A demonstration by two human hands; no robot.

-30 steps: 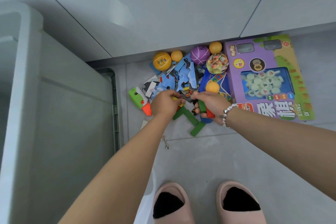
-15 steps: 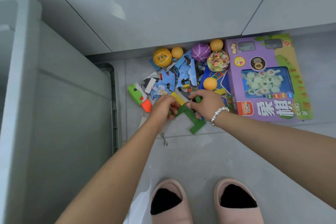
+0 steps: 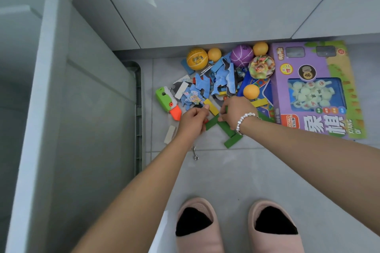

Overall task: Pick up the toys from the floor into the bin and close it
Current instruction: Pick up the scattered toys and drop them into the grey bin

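Toys lie in a heap on the floor by the wall: blue puzzle pieces (image 3: 205, 86), a yellow ball (image 3: 197, 59), a purple ball (image 3: 241, 56), orange balls (image 3: 251, 91) and green blocks (image 3: 233, 141). My left hand (image 3: 192, 122) is curled over small wooden blocks, its thumb on a yellow block (image 3: 211, 108). My right hand (image 3: 236, 112), with a bead bracelet, pinches a green block (image 3: 212, 122) just right of the left hand. The tall grey bin (image 3: 51, 88) stands open at the left.
A purple chess box (image 3: 316, 88) lies at the right of the heap. A green and orange toy knife (image 3: 167, 102), a white block (image 3: 170, 137) and a metal hook (image 3: 195, 153) lie near the bin. A dark grey lid edge (image 3: 138, 109) shows behind the bin. My slippers (image 3: 197, 226) are below.
Both hands have come back from the puzzle pieces to the green and yellow blocks, and the right hand has closed in toward the left hand.
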